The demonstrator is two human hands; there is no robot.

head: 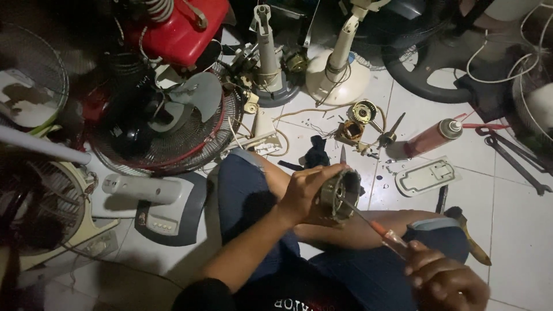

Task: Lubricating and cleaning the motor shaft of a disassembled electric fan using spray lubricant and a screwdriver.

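Note:
My left hand (304, 193) grips a round metal fan motor housing (340, 194) above my crossed legs. My right hand (444, 278) holds a screwdriver (380, 230) with an orange and clear handle. Its thin shaft reaches up and left into the open face of the housing. I sit on the white tiled floor in dark blue shorts.
Fan parts lie all around: a wire fan guard with a grey blade (173, 124), white fan stands (340, 63), a grey fan base (167, 210), a copper-wound motor core (357, 121), a spray can (429, 138), a white cover plate (427, 175), pliers (515, 158), a brush (469, 236).

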